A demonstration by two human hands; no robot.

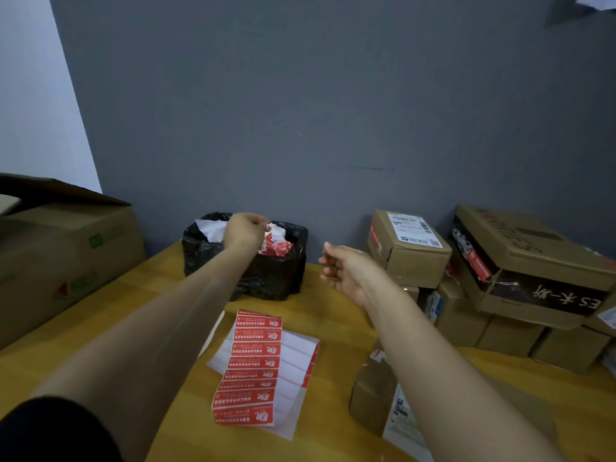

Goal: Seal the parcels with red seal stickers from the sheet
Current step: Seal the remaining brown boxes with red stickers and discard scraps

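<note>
Item: sheet of red seal stickers (pixel 253 368). It lies flat on the surface (pixel 160 295) between our two forearms, on top of white, stripped backing paper. Its long axis runs away from us, tilted slightly right, with the red strips stacked crosswise along it. From both hands it lies back toward us and lower.

Item: left hand (pixel 245 231). It is stretched out over the black-bagged bin (pixel 266 278), straight beyond the sheet's far end, fingers curled down at the crumpled red and white scraps (pixel 278 243). We cannot tell whether it pinches anything.

Item: right hand (pixel 343 270). It is raised off the surface to the right of the bin, fingers loosely curled, holding nothing.

Item: small brown parcel (pixel 373 395). It sits just right of the sheet, partly under our right forearm, so we judge the right arm the nearer for it. The left hand is better lined up with the sheet.

Item: stacked labelled parcels (pixel 410 251). These stand at the right, some showing red strips.

Item: large carton (pixel 66 255). It stands at the left with its flap open.

Setting: yellow wooden surface and a grey wall (pixel 300 111) behind.
</note>
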